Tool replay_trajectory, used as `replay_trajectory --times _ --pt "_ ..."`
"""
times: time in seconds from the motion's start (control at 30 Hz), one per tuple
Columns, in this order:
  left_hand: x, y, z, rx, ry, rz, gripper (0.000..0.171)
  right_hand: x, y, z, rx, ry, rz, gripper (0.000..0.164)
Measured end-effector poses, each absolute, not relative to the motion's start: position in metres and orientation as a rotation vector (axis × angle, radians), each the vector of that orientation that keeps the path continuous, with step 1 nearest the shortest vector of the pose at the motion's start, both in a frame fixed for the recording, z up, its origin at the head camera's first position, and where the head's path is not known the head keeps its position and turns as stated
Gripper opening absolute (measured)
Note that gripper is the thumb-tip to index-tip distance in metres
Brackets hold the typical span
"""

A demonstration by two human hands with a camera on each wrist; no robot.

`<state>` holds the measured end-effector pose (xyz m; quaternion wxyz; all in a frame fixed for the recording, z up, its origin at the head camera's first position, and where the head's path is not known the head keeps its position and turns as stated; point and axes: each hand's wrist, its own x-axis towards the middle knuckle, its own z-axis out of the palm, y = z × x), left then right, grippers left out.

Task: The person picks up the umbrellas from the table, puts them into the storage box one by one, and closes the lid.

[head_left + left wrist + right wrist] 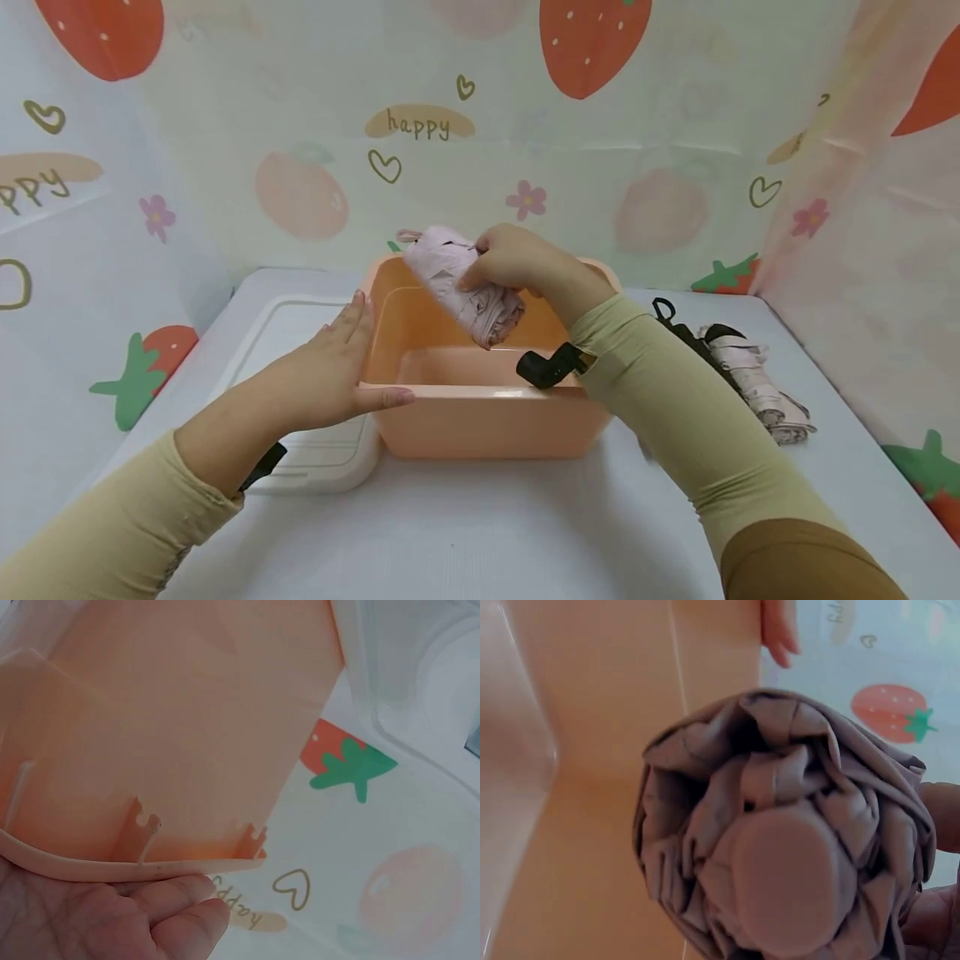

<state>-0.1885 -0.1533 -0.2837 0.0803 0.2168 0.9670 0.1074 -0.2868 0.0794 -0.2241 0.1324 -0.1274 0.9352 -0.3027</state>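
Note:
A folded pale pink umbrella (465,287) is in my right hand (517,262), tilted above the opening of a peach plastic bin (480,425). Thumb and fingers grip it around its middle. Its rolled fabric and the flat oval end of its handle (787,881) fill much of the right wrist view. My left hand (322,371) rests at the bin's front left corner. Its fingers lie straight along the left rim, and the thumb stretches along the front rim. The left wrist view shows those fingers (172,907) against the rim from outside.
A white lid (322,454) lies flat on the table left of the bin, partly under it. Right of the bin are several folded umbrellas, a black one (693,342) and pale patterned ones (750,379). Printed cloth walls (450,200) stand around the table.

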Motion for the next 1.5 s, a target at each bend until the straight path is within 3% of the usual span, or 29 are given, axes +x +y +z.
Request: replay_trajectory --times 1.0,1.4,1.5 --pt "-0.188 -0.15 -0.285 0.655 2.878 0.361 0.121 -0.301 0.049 -0.267 -0.466 2.552 -0.864 0.021" --pt "-0.189 -0.153 -0.283 0.651 2.871 0.366 0.122 -0.3 0.037 -0.268 -0.531 2.496 -0.908 0.034" --pt "-0.19 -0.153 -0.283 0.653 2.868 0.373 0.123 -0.3 0.032 -0.269 -0.516 2.377 -1.066 0.045"
